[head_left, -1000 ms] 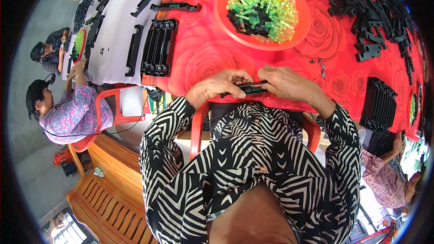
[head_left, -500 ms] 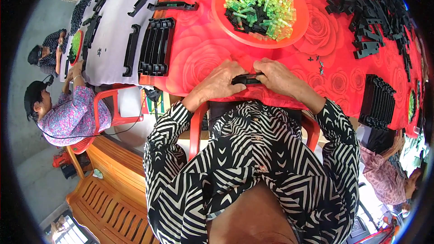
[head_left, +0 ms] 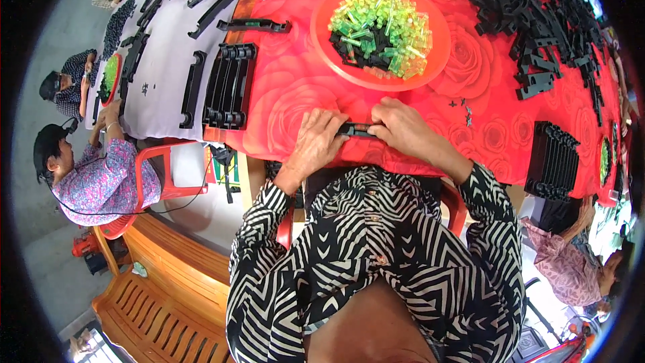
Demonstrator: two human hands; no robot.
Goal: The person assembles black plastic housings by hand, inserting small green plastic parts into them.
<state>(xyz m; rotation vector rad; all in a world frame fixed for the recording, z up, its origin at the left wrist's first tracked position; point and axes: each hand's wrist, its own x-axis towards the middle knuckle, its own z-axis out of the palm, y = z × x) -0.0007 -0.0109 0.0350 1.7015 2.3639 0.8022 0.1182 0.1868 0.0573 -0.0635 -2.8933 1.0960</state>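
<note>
A black plastic bar (head_left: 355, 129), which looks like a spirit-level body, is held between my hands just above the near part of the red flowered tablecloth (head_left: 285, 101). My left hand (head_left: 316, 141) is closed on its left end, my right hand (head_left: 403, 129) on its right end. A small light-coloured detail shows at its middle, too small to make out. Beyond my hands stands an orange-red bowl (head_left: 440, 44), holding clear yellow-green tubes (head_left: 403, 27) and small black pieces (head_left: 358, 55). Left of my left hand lies a stack of black bars (head_left: 228, 87).
Single black bars (head_left: 254, 25) lie by that stack. A big heap of them (head_left: 531, 20) covers the far right, and another stack (head_left: 552, 161) is nearer. Tiny dark pieces (head_left: 465, 111) lie right of my hands. A person (head_left: 101, 175) sits at the left, another (head_left: 568, 262) at the right.
The whole view has shifted, with the table and bowl lower in the picture. My left hand has turned more upright and more of the bar shows between my hands. Both still grip it.
</note>
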